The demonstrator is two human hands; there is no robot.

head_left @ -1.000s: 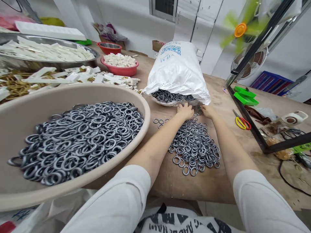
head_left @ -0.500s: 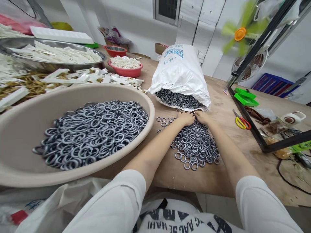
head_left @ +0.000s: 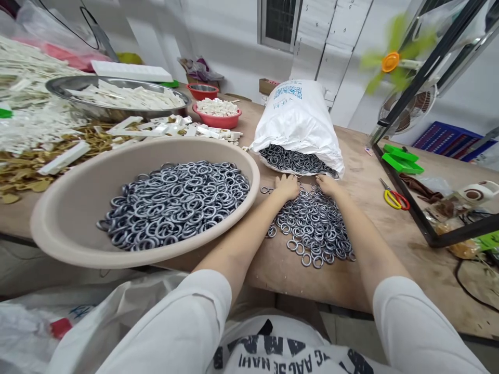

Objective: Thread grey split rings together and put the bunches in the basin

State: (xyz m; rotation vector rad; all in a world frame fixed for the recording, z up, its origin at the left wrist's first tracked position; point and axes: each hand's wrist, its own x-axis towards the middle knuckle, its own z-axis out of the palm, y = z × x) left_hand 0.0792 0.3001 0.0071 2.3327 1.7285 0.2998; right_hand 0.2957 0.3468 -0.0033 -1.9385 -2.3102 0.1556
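Note:
Grey metal-looking rings (head_left: 317, 234) lie in a loose pile on the table in front of me. My left hand (head_left: 287, 187) rests palm down at the pile's far left edge, its fingers spread. At the far right edge is my right hand (head_left: 327, 184), with its fingers stretched forward and partly hidden. Both touch or hover just over the rings; I see nothing gripped. Just beyond them lies a white sack (head_left: 298, 122), its mouth facing me and full of the same rings. To my left, a large beige basin (head_left: 70, 223) holds many more rings.
A steel tray (head_left: 117, 106) of white strips and a red bowl (head_left: 220, 122) of small white pieces stand at the back left. On the right are scissors (head_left: 393, 197), green trays (head_left: 401, 158), a black frame (head_left: 405, 192) and a spinning fan (head_left: 391, 62).
My hands, close together at the pile's far edge before, have moved apart, the left one leftward and the right slightly right. The rings there have spread somewhat. The view has turned a little left.

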